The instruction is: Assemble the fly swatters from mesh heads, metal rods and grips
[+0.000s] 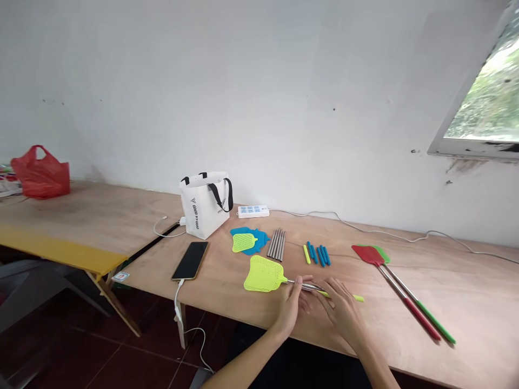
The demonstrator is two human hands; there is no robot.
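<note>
A yellow-green fly swatter (264,274) lies on the wooden table (466,281), its metal rod running right to a yellow grip. My left hand (292,307) pinches the rod just right of the swatter head. My right hand (343,309) is closed around the rod near the yellow grip end. Behind them lie loose swatter heads, blue and yellow-green (246,240), a bundle of metal rods (277,243), and several blue grips with one yellow grip (317,254).
Two finished swatters, red (395,289) and green (421,308), lie at the right. A black phone (190,260) on a white cable, a white tote bag (205,203) and a power strip (253,211) sit toward the back left. A red plastic bag (40,172) rests far left.
</note>
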